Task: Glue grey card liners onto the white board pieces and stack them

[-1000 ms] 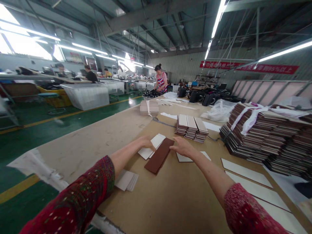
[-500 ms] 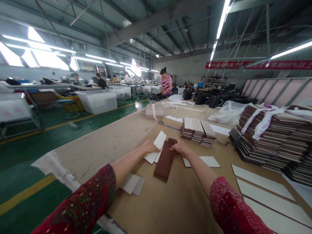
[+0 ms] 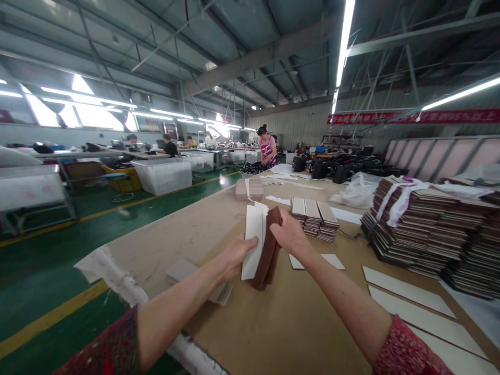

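My left hand (image 3: 239, 252) is closed on white strips (image 3: 253, 245), its thumb lying across the front one. Pressed against these are brown strips (image 3: 267, 255), which my right hand (image 3: 288, 232) grips near their upper end. Both sets stand tilted upright side by side, slightly fanned and a little blurred. How many strips each hand holds is hard to make out. Beneath my left forearm lie some pale grey strips (image 3: 222, 294) on the table. A flat white strip (image 3: 317, 261) lies beyond my right wrist.
Small stacks of strips (image 3: 312, 216) stand behind my right hand. A tall, tied pile of brown-and-white boards (image 3: 425, 234) is at the right, with long white strips (image 3: 406, 291) before it. Brown paper (image 3: 297, 317) covers the table. A person (image 3: 267, 148) stands at the far end.
Both hands have drawn the strips together and raised them more upright. The white strips now stand against the brown ones. My view has shifted slightly.
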A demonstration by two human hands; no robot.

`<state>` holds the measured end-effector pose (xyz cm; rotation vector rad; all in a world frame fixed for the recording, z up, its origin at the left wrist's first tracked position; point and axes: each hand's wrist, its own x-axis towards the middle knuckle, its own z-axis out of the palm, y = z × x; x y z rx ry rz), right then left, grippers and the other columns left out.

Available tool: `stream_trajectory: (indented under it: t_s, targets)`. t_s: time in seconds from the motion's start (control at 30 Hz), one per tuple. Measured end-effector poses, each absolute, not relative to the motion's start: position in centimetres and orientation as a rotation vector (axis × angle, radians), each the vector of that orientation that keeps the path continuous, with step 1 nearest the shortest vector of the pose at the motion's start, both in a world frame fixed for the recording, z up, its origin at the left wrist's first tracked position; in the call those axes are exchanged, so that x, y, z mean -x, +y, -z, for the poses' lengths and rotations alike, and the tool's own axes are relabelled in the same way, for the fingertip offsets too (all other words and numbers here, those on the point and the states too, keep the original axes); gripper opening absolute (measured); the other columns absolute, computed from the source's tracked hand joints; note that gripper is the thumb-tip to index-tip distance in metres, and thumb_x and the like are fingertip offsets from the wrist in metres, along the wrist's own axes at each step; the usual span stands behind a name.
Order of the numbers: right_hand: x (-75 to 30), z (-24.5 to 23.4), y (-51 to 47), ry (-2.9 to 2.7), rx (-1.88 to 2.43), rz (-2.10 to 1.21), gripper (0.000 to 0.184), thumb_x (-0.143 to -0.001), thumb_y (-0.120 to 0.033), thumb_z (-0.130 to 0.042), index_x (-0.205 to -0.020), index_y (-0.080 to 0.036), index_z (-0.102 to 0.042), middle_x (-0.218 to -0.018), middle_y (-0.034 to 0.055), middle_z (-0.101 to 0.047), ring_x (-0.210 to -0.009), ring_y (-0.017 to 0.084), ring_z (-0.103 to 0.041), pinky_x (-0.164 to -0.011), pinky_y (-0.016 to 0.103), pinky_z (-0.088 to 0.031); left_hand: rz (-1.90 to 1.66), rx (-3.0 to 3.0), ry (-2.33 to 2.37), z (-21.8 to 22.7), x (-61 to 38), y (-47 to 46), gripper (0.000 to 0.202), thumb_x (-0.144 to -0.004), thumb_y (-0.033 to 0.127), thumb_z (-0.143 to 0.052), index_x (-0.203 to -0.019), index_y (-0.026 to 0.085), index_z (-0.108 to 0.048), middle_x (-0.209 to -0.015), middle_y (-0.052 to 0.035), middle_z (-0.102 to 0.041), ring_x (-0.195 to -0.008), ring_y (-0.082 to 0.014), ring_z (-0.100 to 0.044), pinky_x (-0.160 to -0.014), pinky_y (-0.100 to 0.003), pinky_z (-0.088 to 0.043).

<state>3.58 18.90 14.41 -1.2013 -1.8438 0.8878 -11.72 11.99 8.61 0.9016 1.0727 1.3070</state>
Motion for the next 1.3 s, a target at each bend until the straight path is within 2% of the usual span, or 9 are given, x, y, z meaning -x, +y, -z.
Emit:
stream_trajectory:
  t_s: [0.17, 0.27, 0.43, 0.6, 0.77, 0.9, 1.07, 1.2, 1.3]
  targets:
    - [-3.2, -13.8, 16.0, -1.851, 1.085, -1.200, 0.041, -0.091, -0.056, -0.051, -0.112, -0.021, -0.058, -0.089, 0.0046, -0.066, -0.062, 0.015, -0.062, -0.055, 0.026, -0.052, -1.333, -0.813, 0.901, -8.6, 8.2, 9.5, 0.050, -0.080, 0.064, -0.065, -0.100, 0.018, -0.063, -0.085, -0.0081, -0.071, -0.066, -0.0198, -0.068, -0.063, -0.033, -0.059]
    - [-4.7, -13.2, 15.4, -1.798, 0.984, -1.423, 0.049, -0.096, -0.062, -0.037, -0.112, -0.021, -0.056, -0.098, 0.0068, -0.065, -0.069, 0.014, -0.067, -0.061, 0.027, -0.058, -1.390, -0.714, 0.891, -8.2, 8.1, 8.5, 0.039, -0.080, 0.048, -0.070, -0.102, 0.016, -0.065, -0.085, -0.0085, -0.072, -0.071, -0.0201, -0.070, -0.068, -0.033, -0.060]
    - [-6.2, -12.4, 14.9, -1.798, 0.907, -1.544, 0.029, -0.093, -0.043, -0.054, -0.105, -0.018, -0.058, -0.105, 0.0084, -0.066, -0.091, 0.015, -0.069, -0.081, 0.027, -0.059, -1.471, -0.562, 0.932, -6.5, 7.6, 7.4, 0.039, -0.065, 0.012, -0.070, -0.104, 0.011, -0.065, -0.088, -0.0121, -0.075, -0.071, -0.0230, -0.072, -0.069, -0.036, -0.061]
    - [-7.1, -11.1, 17.3, -1.860, 1.055, -1.254, 0.026, -0.095, -0.036, -0.048, -0.112, -0.018, -0.057, -0.109, 0.0078, -0.065, -0.096, 0.015, -0.065, -0.078, 0.026, -0.057, -1.642, -0.482, 0.946, -6.0, 9.2, 5.1, 0.048, -0.063, 0.013, -0.077, -0.109, 0.015, -0.064, -0.086, -0.0061, -0.076, -0.070, -0.0219, -0.073, -0.067, -0.034, -0.062]
    - [-7.8, -7.7, 20.8, -2.249, 1.173, -0.976, 0.021, -0.086, -0.033, -0.063, -0.094, -0.015, -0.067, -0.084, 0.0056, -0.068, -0.082, 0.021, -0.065, -0.076, 0.037, -0.054, -1.894, -0.349, 1.057, -6.2, 13.9, 1.6, 0.053, -0.065, 0.011, -0.076, -0.115, 0.023, -0.063, -0.079, 0.0013, -0.076, -0.063, -0.0177, -0.073, -0.064, -0.028, -0.063]
    - [-5.6, -4.8, 20.3, -2.580, 1.004, -0.747, 0.032, -0.089, -0.040, -0.061, -0.108, -0.015, -0.068, -0.116, 0.0127, -0.068, -0.112, 0.026, -0.059, -0.101, 0.043, -0.042, -1.841, -0.299, 1.046, -4.5, 14.5, -1.2, 0.058, -0.063, 0.011, -0.080, -0.117, 0.023, -0.064, -0.083, -0.0030, -0.077, -0.062, -0.0209, -0.073, -0.058, -0.029, -0.064]
    - [-3.6, -2.3, 15.3, -2.848, 0.838, -0.556, 0.067, -0.092, -0.058, -0.051, -0.135, -0.006, -0.056, -0.149, 0.0239, -0.044, -0.141, 0.037, -0.034, -0.115, 0.050, -0.026, -1.723, -0.275, 1.027, -2.5, 13.3, -2.6, 0.076, -0.057, 0.011, -0.088, -0.126, 0.020, -0.058, -0.087, -0.0071, -0.078, -0.067, -0.0253, -0.074, -0.061, -0.036, -0.065]
    - [-5.9, -1.9, 10.0, -2.951, 0.743, -0.395, 0.091, -0.088, -0.072, -0.046, -0.143, 0.001, -0.045, -0.152, 0.0293, -0.034, -0.142, 0.043, -0.028, -0.116, 0.054, -0.025, -1.707, -0.267, 1.041, -2.2, 13.2, -2.5, 0.079, -0.058, 0.010, -0.086, -0.131, 0.019, -0.056, -0.087, -0.0075, -0.077, -0.064, -0.0242, -0.073, -0.058, -0.034, -0.064]
    - [-8.2, -2.4, 7.3, -3.009, 0.674, -0.229, 0.076, -0.092, -0.060, -0.050, -0.139, 0.000, -0.049, -0.145, 0.0298, -0.044, -0.135, 0.042, -0.040, -0.110, 0.053, -0.035, -1.695, -0.255, 1.070, -2.3, 12.9, -2.2, 0.079, -0.058, 0.009, -0.085, -0.131, 0.019, -0.056, -0.085, -0.0068, -0.077, -0.062, -0.0241, -0.073, -0.056, -0.033, -0.064]
